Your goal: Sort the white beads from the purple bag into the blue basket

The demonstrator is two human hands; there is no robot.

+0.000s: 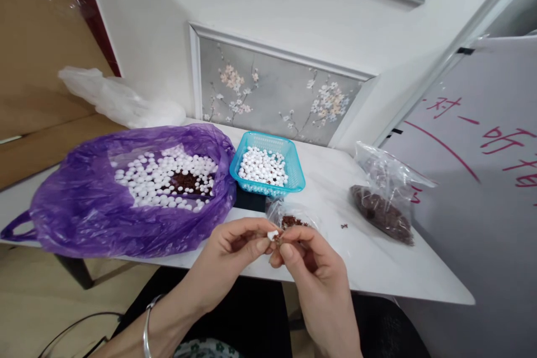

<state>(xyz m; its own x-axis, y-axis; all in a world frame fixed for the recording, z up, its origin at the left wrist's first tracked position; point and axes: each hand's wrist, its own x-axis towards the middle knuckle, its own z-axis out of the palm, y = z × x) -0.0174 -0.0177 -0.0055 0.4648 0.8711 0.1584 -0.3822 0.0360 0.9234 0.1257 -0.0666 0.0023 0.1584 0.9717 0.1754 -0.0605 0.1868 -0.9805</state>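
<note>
Between the fingertips of my left hand (pixel 239 249) a small white ball (pixel 272 235) is pinched. My right hand (pixel 314 268) meets it there, thumb and forefinger closed on a tiny brown piece (pixel 278 239) at the ball's side; its exact shape is too small to make out. Just behind the fingers lies a clear plastic bag (pixel 310 217) with reddish-brown bits (pixel 292 221) in it. A blue basket (pixel 297 165) full of white balls (pixel 262 166) stands beyond my hands.
A purple plastic bag (pixel 84 196) with white balls and brown bits spreads over the table's left. At right stands a zip bag (pixel 384 210) of brown pieces, near a few loose bits (pixel 344 226). A whiteboard (pixel 482 207) borders the right side of the white table (pixel 419 274).
</note>
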